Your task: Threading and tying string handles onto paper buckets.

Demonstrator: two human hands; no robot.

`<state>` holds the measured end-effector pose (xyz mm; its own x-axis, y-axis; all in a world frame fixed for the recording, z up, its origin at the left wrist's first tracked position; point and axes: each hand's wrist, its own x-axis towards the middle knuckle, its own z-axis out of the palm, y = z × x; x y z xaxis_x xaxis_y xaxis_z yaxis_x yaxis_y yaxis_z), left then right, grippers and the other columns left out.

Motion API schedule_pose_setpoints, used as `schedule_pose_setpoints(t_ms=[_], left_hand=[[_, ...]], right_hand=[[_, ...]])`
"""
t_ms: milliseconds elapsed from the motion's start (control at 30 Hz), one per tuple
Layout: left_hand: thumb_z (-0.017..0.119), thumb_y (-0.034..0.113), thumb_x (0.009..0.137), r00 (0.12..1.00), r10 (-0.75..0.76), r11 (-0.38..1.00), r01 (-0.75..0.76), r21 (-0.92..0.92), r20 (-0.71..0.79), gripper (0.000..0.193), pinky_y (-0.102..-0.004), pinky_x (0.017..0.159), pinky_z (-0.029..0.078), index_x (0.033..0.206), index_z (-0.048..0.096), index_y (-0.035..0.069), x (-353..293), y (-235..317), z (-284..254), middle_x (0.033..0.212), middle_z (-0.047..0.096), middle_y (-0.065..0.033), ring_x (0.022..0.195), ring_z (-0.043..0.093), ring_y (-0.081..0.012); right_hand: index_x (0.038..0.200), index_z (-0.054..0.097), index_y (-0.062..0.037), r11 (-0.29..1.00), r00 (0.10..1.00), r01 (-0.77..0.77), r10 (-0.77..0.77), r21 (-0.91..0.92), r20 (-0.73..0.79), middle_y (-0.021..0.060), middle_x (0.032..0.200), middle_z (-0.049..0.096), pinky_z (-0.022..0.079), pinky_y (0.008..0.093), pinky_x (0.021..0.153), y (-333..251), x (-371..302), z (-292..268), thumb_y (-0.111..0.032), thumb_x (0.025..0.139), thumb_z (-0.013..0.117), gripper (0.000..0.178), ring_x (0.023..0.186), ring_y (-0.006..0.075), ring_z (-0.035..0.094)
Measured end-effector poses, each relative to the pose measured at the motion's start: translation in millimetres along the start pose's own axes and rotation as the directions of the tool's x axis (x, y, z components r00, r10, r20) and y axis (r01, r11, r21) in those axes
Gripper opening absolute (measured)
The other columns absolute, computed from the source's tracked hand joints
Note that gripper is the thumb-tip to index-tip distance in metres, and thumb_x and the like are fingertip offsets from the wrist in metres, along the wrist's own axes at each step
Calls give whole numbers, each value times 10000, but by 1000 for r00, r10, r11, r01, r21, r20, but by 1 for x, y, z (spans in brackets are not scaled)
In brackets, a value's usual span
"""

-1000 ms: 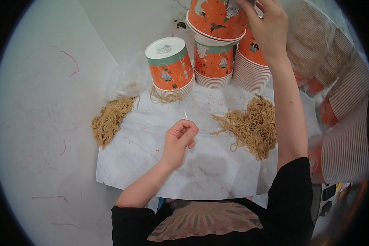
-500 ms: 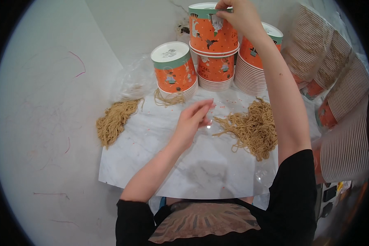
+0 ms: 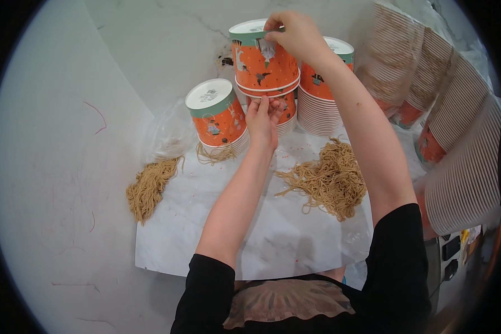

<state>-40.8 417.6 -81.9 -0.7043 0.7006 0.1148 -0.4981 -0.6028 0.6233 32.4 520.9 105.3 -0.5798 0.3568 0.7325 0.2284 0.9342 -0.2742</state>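
An orange paper bucket (image 3: 261, 65) with a green band stands upside down on the middle stack of buckets (image 3: 287, 108). My right hand (image 3: 296, 38) is closed with thumb and fingers on the green edge near its white base. Below, my left hand (image 3: 265, 119) has its curled fingers at the white rim, partly hidden there. Left of my hands is a shorter stack of upturned buckets (image 3: 212, 114), with loose tan cords at its foot. A taller bucket stack (image 3: 319, 108) rises behind my right forearm. A tangled pile of tan cords (image 3: 334, 181) lies nearer to me.
A neat bundle of tan cords (image 3: 152, 186) hangs over the left edge of the marbled table (image 3: 206, 234). Behind it sits a crumpled clear bag (image 3: 170, 133). Several plastic-wrapped bucket stacks (image 3: 462, 117) lean at the right. A pale wall closes the left side.
My left hand has risen from over the table to the upper bucket's rim. My right hand keeps its place on that bucket's top edge. The whole view has shifted slightly.
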Motion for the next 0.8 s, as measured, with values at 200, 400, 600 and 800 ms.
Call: schedule_pose_setpoints(t_ms=[200,400,600,800], left_hand=[[553,112,1062,999,7,996,-4,85,-45,130,-382,920,626,1011,561,-7,10,1,-14,955,649,-99,908,672,-184],[559,117,1062,994,-17,997,25,72,-112,155,-374,903,629,1068,579,-37,16,-15,-28,1002,670,-111,929,685,-203],[588,132,1050,994,-22,985,40,168,-103,173,-365,881,632,1060,608,-40,30,-13,-29,1015,685,-120,944,694,-205],[647,199,1026,955,-52,913,-73,400,292,351,-410,970,587,1324,566,32,6,8,-51,1209,661,-130,1063,669,-232]], right_hand=[[986,755,13,980,991,-65,86,188,-104,181,929,751,574,387,807,-1,32,-20,-92,825,745,193,875,307,725],[966,745,28,923,839,231,-28,308,-544,123,837,743,563,327,775,-27,18,-81,-127,858,741,189,810,186,708],[1036,704,30,874,818,359,-126,327,-561,110,1011,707,532,392,1030,-52,-47,-79,-71,919,719,155,969,190,694],[1026,717,17,702,955,66,161,709,-248,42,950,748,553,301,743,-40,-120,-70,-71,925,728,134,844,141,699]])
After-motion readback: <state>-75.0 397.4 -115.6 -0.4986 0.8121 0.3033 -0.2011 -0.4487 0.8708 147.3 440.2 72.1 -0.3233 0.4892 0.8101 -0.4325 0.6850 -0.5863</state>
